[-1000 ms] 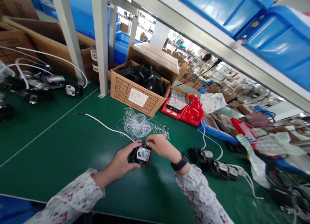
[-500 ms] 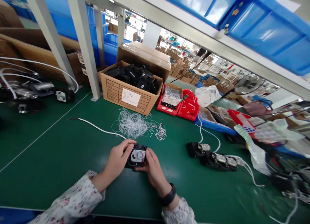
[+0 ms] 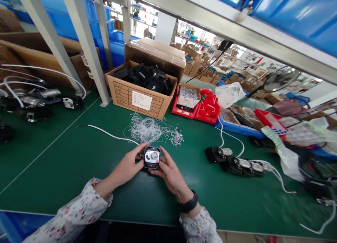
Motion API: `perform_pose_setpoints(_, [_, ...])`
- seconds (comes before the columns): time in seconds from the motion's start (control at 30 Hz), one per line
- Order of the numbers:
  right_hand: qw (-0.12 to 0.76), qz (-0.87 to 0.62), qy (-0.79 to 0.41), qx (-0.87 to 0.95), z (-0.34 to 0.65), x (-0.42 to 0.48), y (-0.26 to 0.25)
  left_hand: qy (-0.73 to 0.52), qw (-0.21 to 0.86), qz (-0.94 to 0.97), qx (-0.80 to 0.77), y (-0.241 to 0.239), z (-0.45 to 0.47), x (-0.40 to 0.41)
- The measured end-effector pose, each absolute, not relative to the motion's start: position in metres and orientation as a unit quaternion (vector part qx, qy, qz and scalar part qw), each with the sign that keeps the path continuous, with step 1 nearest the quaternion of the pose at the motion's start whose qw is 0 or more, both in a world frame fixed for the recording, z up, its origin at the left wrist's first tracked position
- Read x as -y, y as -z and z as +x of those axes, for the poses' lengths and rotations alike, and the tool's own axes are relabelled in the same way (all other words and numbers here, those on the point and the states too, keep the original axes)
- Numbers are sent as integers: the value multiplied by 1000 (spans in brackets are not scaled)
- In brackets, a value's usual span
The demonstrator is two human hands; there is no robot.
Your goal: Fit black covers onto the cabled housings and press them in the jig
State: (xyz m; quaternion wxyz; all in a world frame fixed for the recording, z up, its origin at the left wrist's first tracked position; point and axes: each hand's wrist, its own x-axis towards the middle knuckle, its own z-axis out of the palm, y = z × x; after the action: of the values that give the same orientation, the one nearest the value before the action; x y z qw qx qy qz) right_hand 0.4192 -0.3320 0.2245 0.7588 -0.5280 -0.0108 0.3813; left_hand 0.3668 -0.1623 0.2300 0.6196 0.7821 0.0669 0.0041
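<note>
Between my hands is a small black square housing (image 3: pixel 152 157), its open face turned up to show a white plate and a red wire inside. My left hand (image 3: pixel 131 164) grips its left side, thumb at the near corner and fingers at the far one. Around the right side and near edge, my right hand (image 3: pixel 170 171) is closed, the thumb by the rim. A white cable (image 3: pixel 113 135) runs from the housing's far left over the green table to bare dark ends. Beyond the housing lie a tangle of clear thin strands (image 3: pixel 145 128) and a scatter of small pins (image 3: pixel 176 136).
A cardboard box (image 3: pixel 131 101) of black housings stands behind the strands. Red trays (image 3: pixel 207 108) with small parts are to its right. Cabled black units (image 3: pixel 242 165) lie on the right, more units (image 3: pixel 31 106) on the left. A metal post (image 3: pixel 86 50) rises at the back left.
The housing has tilted to face me more directly and both hands have shifted their hold around it. My view has shifted slightly.
</note>
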Motion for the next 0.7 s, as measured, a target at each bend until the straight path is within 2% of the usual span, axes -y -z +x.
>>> perform_pose_setpoints(0.4, [708, -619, -339, 38, 431, 327, -215, -3, 550, 834, -45, -227, 359, 166])
perform_pose_setpoints(0.7, [702, -622, -336, 86, 433, 329, -213, -12, 520, 854, -30, -224, 357, 165])
